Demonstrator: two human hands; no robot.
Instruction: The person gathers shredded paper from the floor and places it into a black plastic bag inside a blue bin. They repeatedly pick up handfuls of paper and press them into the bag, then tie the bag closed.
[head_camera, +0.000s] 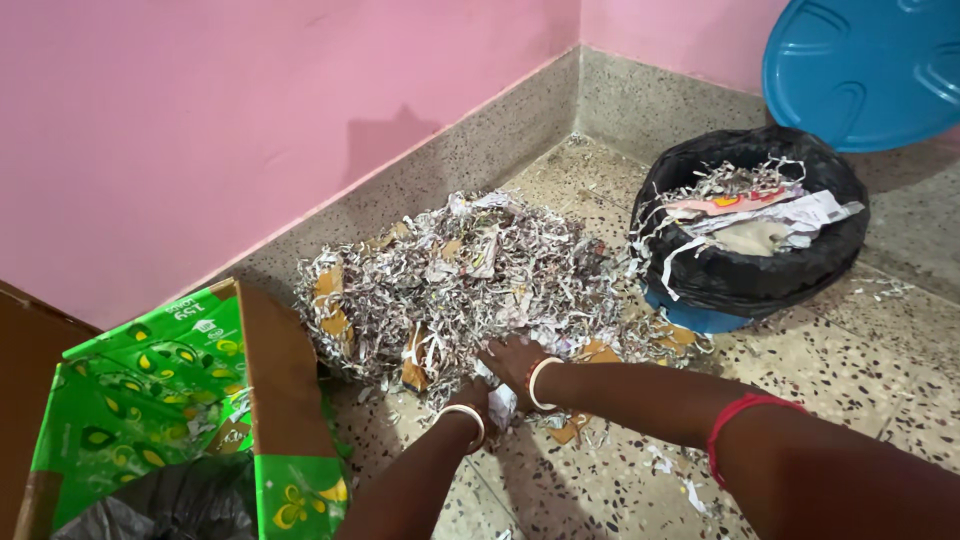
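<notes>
Two hands: both reached into the near edge of a heap of shredded paper on the floor.
Cardboard box (190, 400): it stood open at the far left, green with yellow patterns outside and plain brown on its flaps, tilted toward the camera.
Black bag (160, 505): it lay crumpled in the bottom of the box, with a few paper strips beside it.
Left hand (468, 398): it wore a pale bangle at the wrist and was pressed down on the paper; its fingers were buried among the strips, so whether they were curled closed could not be told.
Shredded paper pile (460, 275): it spread across the speckled floor (830, 370) near the corner of the pink wall (200, 130), between the box and the bin, with brown cardboard scraps mixed in.
Right hand (512, 358): it also wore a pale bangle, with a red band higher up the arm; it rested just beside the left hand, fingers spread flat on the shreds rather than clamped on anything.
Waste bin (750, 270): it sat to the right of the pile, lined in black plastic and filled with paper strips and scraps.
Blue lid (865, 65): it leaned upright against the wall behind the bin.
</notes>
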